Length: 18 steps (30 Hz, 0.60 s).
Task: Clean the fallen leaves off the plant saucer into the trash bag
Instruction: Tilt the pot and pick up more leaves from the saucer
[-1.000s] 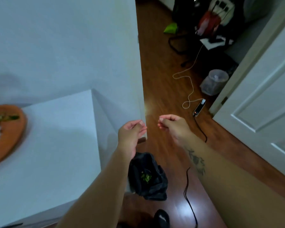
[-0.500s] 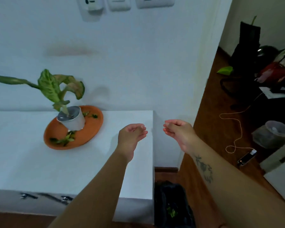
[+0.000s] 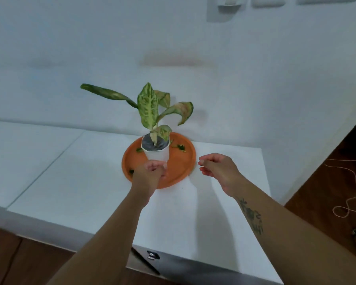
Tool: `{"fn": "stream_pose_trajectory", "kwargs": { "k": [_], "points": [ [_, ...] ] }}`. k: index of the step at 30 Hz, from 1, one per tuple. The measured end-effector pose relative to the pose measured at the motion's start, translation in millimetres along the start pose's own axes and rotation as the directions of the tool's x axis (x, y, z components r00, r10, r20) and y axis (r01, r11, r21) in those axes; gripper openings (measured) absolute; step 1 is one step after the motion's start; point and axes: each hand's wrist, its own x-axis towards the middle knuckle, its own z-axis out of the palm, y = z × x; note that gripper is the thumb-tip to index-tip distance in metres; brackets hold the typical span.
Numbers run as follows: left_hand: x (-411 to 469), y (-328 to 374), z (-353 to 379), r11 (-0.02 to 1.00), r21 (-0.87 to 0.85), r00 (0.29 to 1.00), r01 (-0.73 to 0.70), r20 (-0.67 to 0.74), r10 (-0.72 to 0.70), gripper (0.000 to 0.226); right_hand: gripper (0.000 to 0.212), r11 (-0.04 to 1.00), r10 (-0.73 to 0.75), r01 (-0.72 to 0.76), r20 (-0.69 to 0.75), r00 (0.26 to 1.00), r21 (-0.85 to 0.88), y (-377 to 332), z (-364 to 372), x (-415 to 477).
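Note:
An orange plant saucer [image 3: 180, 168] sits on the white tabletop [image 3: 80, 182] near the wall. A white pot [image 3: 157, 155] with a green leafy plant [image 3: 147, 105] stands in it. Small fallen leaves [image 3: 180, 147] lie on the saucer behind the pot at the right, and another bit [image 3: 131, 171] lies at its left front. My left hand [image 3: 150, 174] rests over the saucer's front, just before the pot, fingers curled down and hiding what is under them. Just right of the saucer's rim, my right hand [image 3: 218, 171] hovers loosely curled and holds nothing. The trash bag is out of view.
The white wall stands close behind the plant, with switch plates [image 3: 224, 9] up high. The table's right edge drops to a brown wooden floor where a thin white cable [image 3: 351, 194] loops. A dark latch [image 3: 152, 255] sits on the table's front face.
My view swung left from the floor and the bag to the table. Both hands moved forward: the left now sits on the saucer's front, the right beside its rim.

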Motion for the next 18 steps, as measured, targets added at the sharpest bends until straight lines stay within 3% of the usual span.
{"fn": "stream_pose_trajectory", "kwargs": {
  "k": [4,9,11,13,15,18],
  "points": [
    [38.9,-4.6,-54.7,0.991,0.115,0.998,-0.062,-0.011,0.063,0.003,0.009,0.993,-0.067,0.061,-0.059,0.996,-0.103,3.2,57.0,17.9],
    [84.6,-16.1,-104.0,0.928,0.315,0.979,-0.198,0.009,0.206,0.009,0.011,0.877,-0.238,0.208,-0.014,0.971,-0.432,20.9,128.9,30.6],
    [93.9,-23.8,-109.4,0.87,0.426,0.964,-0.249,0.02,0.267,0.008,0.015,0.767,-0.283,0.285,0.096,0.954,-0.575,27.7,142.4,29.9],
    [102.0,-29.3,-113.1,0.806,0.531,0.956,-0.261,0.024,0.293,0.019,0.022,0.565,-0.324,0.394,0.244,0.914,-0.725,33.6,153.5,30.6],
    [108.6,-35.5,-116.9,0.809,0.543,0.965,-0.224,0.007,0.263,0.028,0.031,0.379,-0.329,0.466,0.354,0.875,-0.8,34.7,167.4,31.5],
    [110.7,-41.5,-116.7,0.854,0.507,0.986,-0.121,-0.036,0.161,0.036,0.047,0.239,-0.249,0.524,0.47,0.847,-0.817,36.6,180.9,34.6]
  ]
}}
